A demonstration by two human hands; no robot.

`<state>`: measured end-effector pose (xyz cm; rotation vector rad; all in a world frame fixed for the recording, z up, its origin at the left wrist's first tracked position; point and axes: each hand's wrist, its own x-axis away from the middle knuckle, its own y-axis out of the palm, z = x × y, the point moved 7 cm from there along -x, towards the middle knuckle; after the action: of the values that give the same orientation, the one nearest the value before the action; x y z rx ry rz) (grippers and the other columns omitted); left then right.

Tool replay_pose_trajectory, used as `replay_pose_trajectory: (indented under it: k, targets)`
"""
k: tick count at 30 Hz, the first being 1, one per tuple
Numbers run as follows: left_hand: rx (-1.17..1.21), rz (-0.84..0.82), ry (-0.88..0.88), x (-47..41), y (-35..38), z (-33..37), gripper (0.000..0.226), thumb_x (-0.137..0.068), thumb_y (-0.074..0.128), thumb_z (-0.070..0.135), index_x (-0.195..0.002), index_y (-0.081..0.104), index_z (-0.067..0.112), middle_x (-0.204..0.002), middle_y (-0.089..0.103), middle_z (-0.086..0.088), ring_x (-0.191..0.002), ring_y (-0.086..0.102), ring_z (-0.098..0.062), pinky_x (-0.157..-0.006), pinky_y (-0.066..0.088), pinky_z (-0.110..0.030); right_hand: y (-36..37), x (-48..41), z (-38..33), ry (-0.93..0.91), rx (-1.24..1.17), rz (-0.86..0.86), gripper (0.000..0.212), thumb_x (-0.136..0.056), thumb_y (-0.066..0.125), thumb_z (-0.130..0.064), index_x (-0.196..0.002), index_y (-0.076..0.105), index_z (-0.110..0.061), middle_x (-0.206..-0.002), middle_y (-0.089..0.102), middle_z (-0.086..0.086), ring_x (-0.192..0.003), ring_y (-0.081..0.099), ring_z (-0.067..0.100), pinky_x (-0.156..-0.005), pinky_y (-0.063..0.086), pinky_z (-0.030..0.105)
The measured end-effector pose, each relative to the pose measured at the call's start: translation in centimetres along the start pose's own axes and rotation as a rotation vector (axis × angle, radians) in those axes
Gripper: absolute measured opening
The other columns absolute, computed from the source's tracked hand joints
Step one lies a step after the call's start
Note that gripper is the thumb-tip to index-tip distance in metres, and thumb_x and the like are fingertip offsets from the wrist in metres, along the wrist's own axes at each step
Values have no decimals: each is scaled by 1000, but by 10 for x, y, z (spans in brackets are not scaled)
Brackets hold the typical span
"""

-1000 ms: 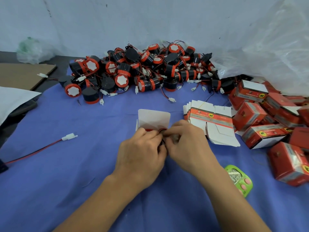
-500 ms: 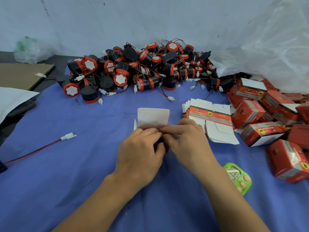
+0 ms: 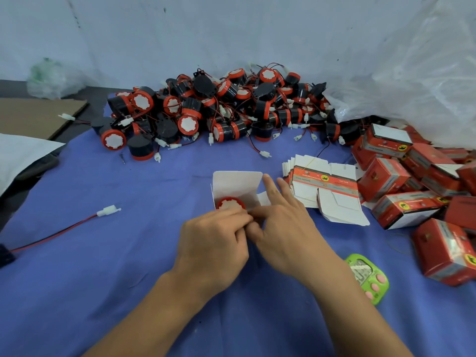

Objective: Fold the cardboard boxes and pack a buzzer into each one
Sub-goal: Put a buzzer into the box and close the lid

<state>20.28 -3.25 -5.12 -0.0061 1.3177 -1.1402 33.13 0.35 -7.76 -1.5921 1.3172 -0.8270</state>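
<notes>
An open cardboard box (image 3: 238,185) stands at the table's middle with its white top flap raised. A buzzer (image 3: 230,203) with a red rim and white face sits inside it. My left hand (image 3: 215,247) grips the box from the near side, fingers curled over its front edge. My right hand (image 3: 284,225) is against the box's right side; its thumb presses at the front edge and its index and middle fingers stretch out straight beside the small right side flap (image 3: 264,198). The box's body is hidden behind both hands.
A heap of black and red buzzers (image 3: 211,112) with wires lies at the back. Flat box blanks (image 3: 325,188) are stacked to the right, packed red boxes (image 3: 412,181) further right. A green timer (image 3: 367,278) lies near my right forearm. A loose wire connector (image 3: 108,210) lies left.
My right hand's fingers have lifted off the box top and straightened, uncovering the buzzer's white face and the right side flap. My left hand stays on the box.
</notes>
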Motion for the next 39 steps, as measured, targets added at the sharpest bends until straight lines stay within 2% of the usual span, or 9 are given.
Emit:
replay_pose_trajectory:
  k: [3, 7, 11, 15, 19, 24, 30, 34, 39]
  targets:
    - [51, 197, 8, 0, -21, -3, 28, -81, 55, 7, -75, 77, 23, -74, 73, 12, -64, 67, -13, -51, 49, -30, 4, 3, -1, -20, 77, -28, 38, -96, 46, -40, -130, 62, -42, -172, -9, -1, -157, -11, 20, -125, 1, 36]
    - [338, 381, -560, 4, -27, -60, 25, -75, 52, 17, -80, 68, 36, -71, 61, 17, -68, 54, -8, -63, 41, -24, 4, 4, -2, 10, 78, -1, 42, -95, 44, -32, -133, 61, -36, -173, -4, 1, -158, -5, 21, -126, 6, 36]
    - [762, 58, -870, 5, 16, -79, 45, -71, 61, 24, -115, 67, 33, -115, 69, 14, -107, 63, -7, -96, 53, -37, 6, 5, -2, 5, -18, -3, 39, -100, 38, -29, -128, 65, -33, -173, 1, 0, -158, -3, 19, -124, 10, 34]
    - [723, -196, -820, 1, 33, -71, 37, -75, 54, 43, -103, 76, 34, -103, 78, 7, -103, 70, -19, -98, 53, -55, 2, 2, 7, -22, -148, 64, 39, -103, 39, -16, -124, 68, -31, -170, 20, -4, -155, 10, 17, -119, 19, 26]
    - [707, -301, -755, 0, 39, -64, 36, -75, 54, 48, -102, 76, 41, -104, 78, 12, -104, 70, -11, -98, 54, -46, -21, 4, 15, 19, -395, 408, 40, -94, 58, -3, -112, 75, -36, -124, 61, -21, -126, 41, 5, -92, 25, -4]
    - [787, -340, -729, -2, 42, -62, 34, -79, 57, 43, -106, 77, 43, -110, 78, 15, -108, 69, -1, -91, 49, -26, -8, 0, 24, 182, -360, 257, 24, -98, 62, -25, -108, 79, -38, -148, 54, -18, -139, 44, 11, -100, 42, 31]
    - [831, -376, -662, -5, 39, -54, 44, -98, 44, 32, -104, 72, 65, -116, 73, 28, -112, 63, 13, -85, 43, -1, -14, 2, 25, 463, -163, 376, 25, -96, 53, -38, -104, 76, -43, -134, 61, -31, -115, 62, 16, -71, 35, 31]
    - [745, -406, -641, -4, 44, -58, 37, -97, 44, 38, -109, 68, 65, -117, 72, 27, -114, 64, 8, -90, 47, -14, -17, 4, 30, 555, -315, 486, 15, -88, 67, -41, -95, 78, -47, -116, 70, -30, -101, 68, 15, -69, 36, 28]
    - [650, -396, -641, -1, 48, -64, 27, -95, 47, 47, -108, 69, 55, -110, 75, 23, -108, 66, 2, -96, 52, -31, -19, -6, 22, 477, -114, 433, 18, -88, 61, -32, -93, 77, -37, -90, 74, -12, -80, 62, 22, -67, 44, 31]
